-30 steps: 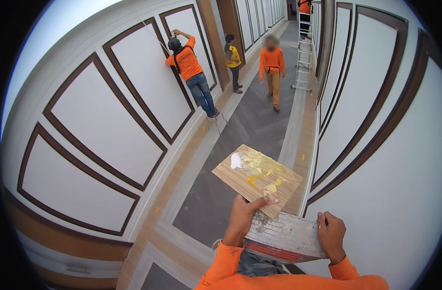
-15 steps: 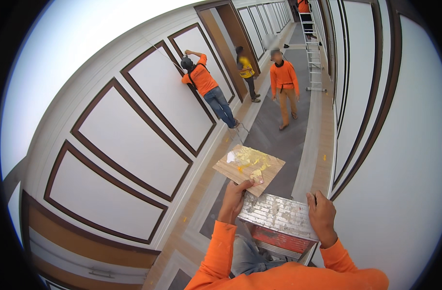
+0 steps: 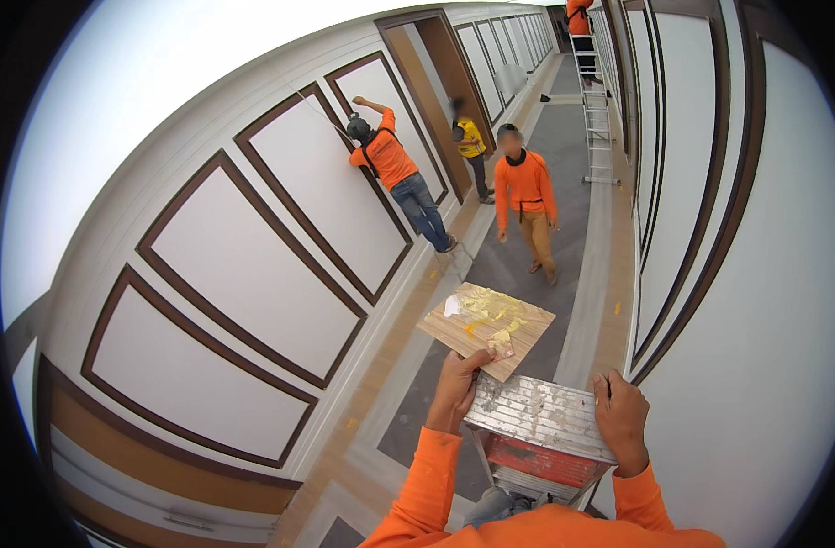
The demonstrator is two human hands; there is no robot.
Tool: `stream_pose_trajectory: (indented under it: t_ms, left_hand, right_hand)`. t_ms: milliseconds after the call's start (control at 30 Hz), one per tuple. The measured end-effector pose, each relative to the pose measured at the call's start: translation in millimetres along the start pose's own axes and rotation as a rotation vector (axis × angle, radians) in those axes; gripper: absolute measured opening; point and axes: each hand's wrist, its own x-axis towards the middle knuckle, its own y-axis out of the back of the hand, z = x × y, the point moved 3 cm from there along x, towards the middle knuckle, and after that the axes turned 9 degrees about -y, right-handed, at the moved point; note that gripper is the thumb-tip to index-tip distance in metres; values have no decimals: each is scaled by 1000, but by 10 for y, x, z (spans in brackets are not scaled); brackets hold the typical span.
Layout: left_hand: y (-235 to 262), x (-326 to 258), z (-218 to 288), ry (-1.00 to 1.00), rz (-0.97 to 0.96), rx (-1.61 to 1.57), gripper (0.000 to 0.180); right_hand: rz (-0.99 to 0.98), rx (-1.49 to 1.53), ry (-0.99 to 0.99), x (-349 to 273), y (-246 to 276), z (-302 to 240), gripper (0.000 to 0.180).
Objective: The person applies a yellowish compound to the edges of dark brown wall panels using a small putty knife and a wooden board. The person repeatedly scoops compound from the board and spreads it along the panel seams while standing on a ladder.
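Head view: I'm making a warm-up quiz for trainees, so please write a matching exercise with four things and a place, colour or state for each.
Things:
1. Wood-grain board
2. Left hand
3. Right hand
4. Wearer's sleeves

Places, colours, states:
A. At the right end of the metal ladder top
B. Orange
C. Smeared with yellow and white
D. At the board's near edge, thumb on top

Right pairs: 1-C, 2-D, 3-A, 4-B
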Motion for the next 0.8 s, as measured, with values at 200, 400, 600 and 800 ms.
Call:
stream_pose_trajectory:
  t_ms: [200, 400, 600, 800]
  left_hand:
    - [16, -60, 59, 39, -42, -141, 56]
    - [354, -41, 141, 70, -254, -248, 57]
    - [501, -76, 19, -33, -221, -44, 58]
    - [589, -44, -212, -168, -165, -81, 64]
  right_hand:
    - [-40, -210, 101, -73, -89, -152, 24]
    - [-29, -244, 139, -231, -296, -261, 37]
    - [-23, -244, 92, -277, -371, -301, 39]
    - [-53, -231, 119, -256, -452, -215, 38]
